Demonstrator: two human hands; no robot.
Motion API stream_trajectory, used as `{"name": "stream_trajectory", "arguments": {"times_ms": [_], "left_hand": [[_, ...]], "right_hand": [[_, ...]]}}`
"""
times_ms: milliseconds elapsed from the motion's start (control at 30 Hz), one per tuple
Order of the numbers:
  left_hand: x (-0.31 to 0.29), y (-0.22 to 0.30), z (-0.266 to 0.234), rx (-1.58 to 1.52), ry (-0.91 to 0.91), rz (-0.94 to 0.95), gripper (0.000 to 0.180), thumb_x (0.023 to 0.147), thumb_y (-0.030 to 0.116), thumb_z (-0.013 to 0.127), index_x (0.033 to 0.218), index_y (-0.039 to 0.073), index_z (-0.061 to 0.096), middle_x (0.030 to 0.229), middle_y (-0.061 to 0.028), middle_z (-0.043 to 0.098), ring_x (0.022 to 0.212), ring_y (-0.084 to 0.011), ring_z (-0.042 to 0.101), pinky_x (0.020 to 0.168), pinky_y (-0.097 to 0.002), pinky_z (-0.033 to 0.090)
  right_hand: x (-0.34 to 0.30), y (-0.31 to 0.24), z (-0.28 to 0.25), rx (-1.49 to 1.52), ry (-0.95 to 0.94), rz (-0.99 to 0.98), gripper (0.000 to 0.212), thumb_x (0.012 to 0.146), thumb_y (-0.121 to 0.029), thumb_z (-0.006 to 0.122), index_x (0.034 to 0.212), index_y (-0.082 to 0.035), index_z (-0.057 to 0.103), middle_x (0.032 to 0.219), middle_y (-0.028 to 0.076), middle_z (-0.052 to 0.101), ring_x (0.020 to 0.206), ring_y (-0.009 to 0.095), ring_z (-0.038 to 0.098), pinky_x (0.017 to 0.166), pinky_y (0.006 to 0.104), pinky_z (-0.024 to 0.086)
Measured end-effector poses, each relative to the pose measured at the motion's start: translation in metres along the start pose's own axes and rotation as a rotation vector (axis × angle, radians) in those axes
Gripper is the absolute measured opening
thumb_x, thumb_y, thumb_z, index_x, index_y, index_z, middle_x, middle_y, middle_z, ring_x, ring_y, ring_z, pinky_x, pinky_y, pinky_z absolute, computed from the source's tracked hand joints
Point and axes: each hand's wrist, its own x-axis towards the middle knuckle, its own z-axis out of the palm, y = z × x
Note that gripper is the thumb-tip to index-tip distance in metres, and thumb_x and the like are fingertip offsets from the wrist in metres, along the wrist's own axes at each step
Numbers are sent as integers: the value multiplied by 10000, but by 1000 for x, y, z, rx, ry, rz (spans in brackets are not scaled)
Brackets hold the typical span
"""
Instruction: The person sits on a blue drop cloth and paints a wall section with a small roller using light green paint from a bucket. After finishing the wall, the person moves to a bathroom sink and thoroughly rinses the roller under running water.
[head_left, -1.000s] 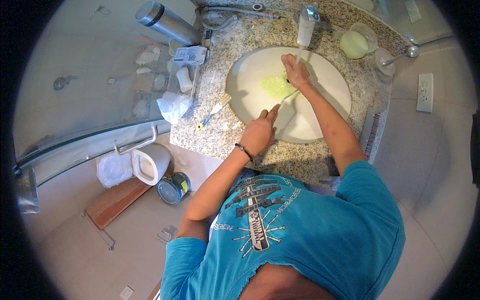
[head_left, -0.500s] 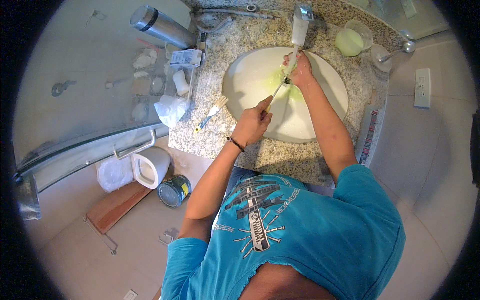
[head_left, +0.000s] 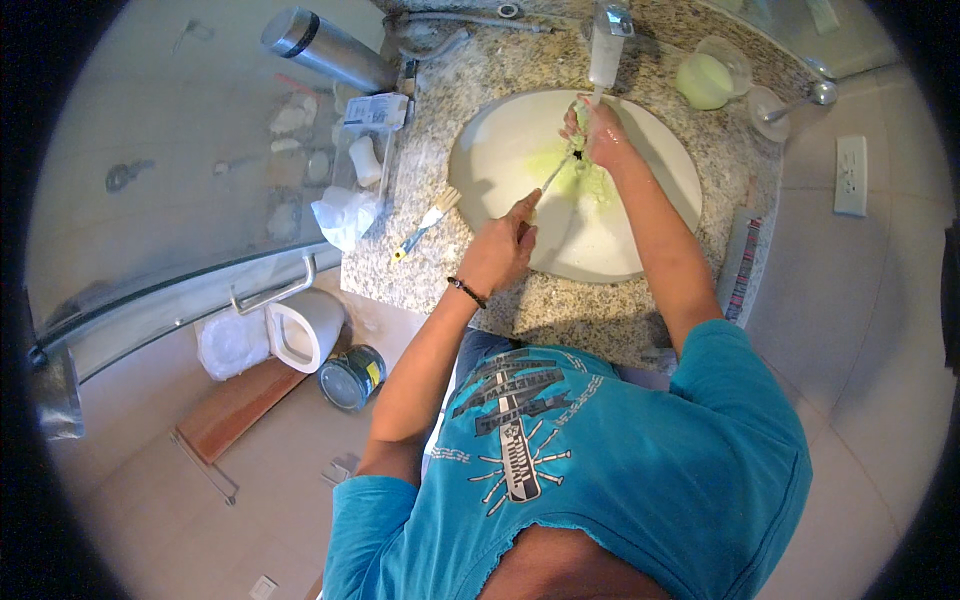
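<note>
My left hand, with a dark beaded bracelet at its wrist, is closed around the handle end of what looks like a small paint roller. The tool's thin metal rod slants up over the white oval basin. Under the chrome faucet, my right hand is closed around the pale-green far end, mostly hidden by its fingers. Water runs onto that hand. Pale-green liquid spreads around the drain. Left of the basin, a paintbrush lies on the granite counter.
At the back right stands a clear cup of pale-green liquid. Along the left are a steel flask, a small box and a crumpled white bag. A paint can and toilet are below left.
Green liquid covers more of the basin below my right hand. Both hands keep their hold, with the right hand's fingers shifted slightly on the green end.
</note>
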Motion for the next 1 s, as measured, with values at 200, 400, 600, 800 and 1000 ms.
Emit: {"name": "stream_trajectory", "arguments": {"times_ms": [200, 400, 600, 800, 1000], "left_hand": [[-5, 0, -13, 603, -22, -102, 647, 997, 122, 526, 1612, 269, 393, 1015, -206, 698, 759, -408, 714, 695, -514, 592], [2, 8, -3, 706, 33, -19, 652, 994, 180, 589, 1613, 244, 394, 1074, -171, 658, 729, -332, 723, 614, -458, 594], [4, 1, 8, -334, -80, -106, 676, 1047, 372, 638, 1616, 107, 385, 960, -166, 612, 651, -216, 661, 562, -373, 556], [1, -2, 10, -136, -44, 1, 542, 1079, 304, 576, 1551, 68, 451, 911, -184, 620, 636, -284, 665, 593, -422, 563], [-5, 0, 1, 658, -48, 15, 516, 997, 143, 546, 1505, 73, 484, 1030, -179, 661, 811, -362, 734, 671, -477, 600]], "right_hand": [[-23, -56, -22, -324, -511, 251, 476, 1064, -187, 592, 1500, -13, 512, 1242, 220, 683, 1123, 285, 682, 974, 398, 569], [-20, -43, -7, -1104, -419, -30, 520, 1084, -408, 539, 1382, 12, 610, 1235, 255, 701, 1120, 343, 700, 958, 473, 550], [-3, -14, -7, -1044, 274, -181, 646, 1011, -605, 559, 1043, 19, 722, 1044, 254, 728, 1025, 453, 689, 898, 505, 526], [16, 5, -29, -247, 31, 44, 382, 1039, -403, 634, 1146, -44, 708, 1109, 133, 742, 1042, 271, 717, 870, 391, 550], [0, -20, -39, -528, -426, 245, 322, 1054, -276, 626, 1273, -47, 678, 1257, 137, 700, 1061, 297, 721, 926, 360, 584]]}}
